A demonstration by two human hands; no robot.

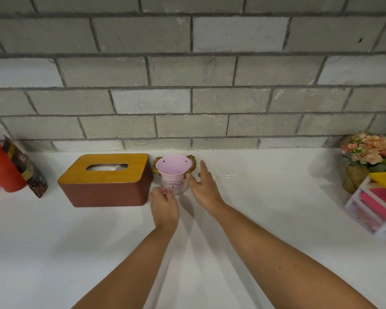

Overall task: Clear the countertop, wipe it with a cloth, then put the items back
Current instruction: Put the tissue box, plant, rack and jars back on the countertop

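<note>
A small pink metal bucket [173,175] with rope handles and "Flowers & Garden" lettering stands upright on the white countertop [265,197], close to the wall. My left hand [164,207] is at its lower left side, with curled fingers against the bucket's base. My right hand [204,188] is at the bucket's right side. Its fingers are stretched out towards the wall and its thumb touches the bucket below the rim. The bucket looks empty inside.
A brown tissue box [105,181] with a wooden lid sits just left of the bucket. Red canisters [2,172] and a patterned packet [29,172] stand at the far left. A pot of flowers [366,157] and a small drawer organiser [374,206] are at the right.
</note>
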